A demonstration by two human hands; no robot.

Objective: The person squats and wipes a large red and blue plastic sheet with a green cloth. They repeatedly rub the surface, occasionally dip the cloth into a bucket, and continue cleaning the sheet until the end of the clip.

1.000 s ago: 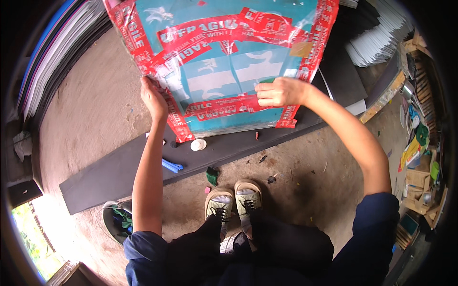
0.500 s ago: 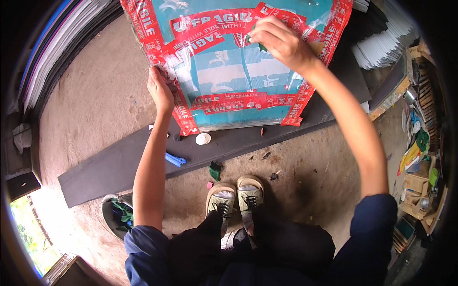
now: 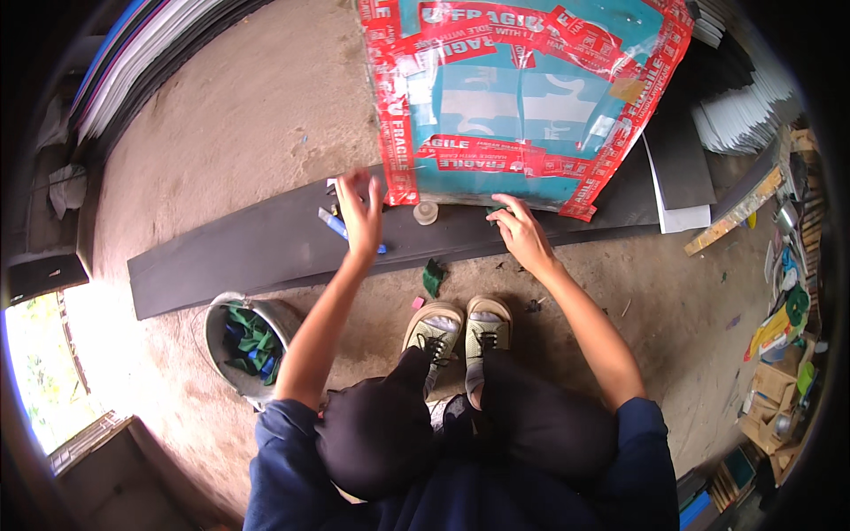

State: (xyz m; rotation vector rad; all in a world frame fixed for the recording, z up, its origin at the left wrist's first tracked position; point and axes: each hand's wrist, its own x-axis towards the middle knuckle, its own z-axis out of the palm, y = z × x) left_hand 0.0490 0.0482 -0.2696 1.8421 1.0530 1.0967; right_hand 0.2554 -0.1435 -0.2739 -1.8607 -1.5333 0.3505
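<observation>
A flat turquoise package, wrapped in clear film and red-and-white tape, rests on a dark sheet and leans away from me. My left hand hovers by its lower left corner, open, with the fingers apart. Beneath that hand lies a blue stick-like tool, partly covered. At the package's bottom edge, my right hand pinches a small dark green scrap, partly hidden by the fingers. Between the hands sits a small round whitish piece.
A bucket of green and blue scraps stands at left. Another green scrap and a pink piece lie near my shoes. Stacked sheets rise at far right, beside a wooden board; more stacks line the left.
My left hand has let go of the package's left edge. The right hand has come down from the upper face to the bottom edge. The package and floor sit further right in view.
</observation>
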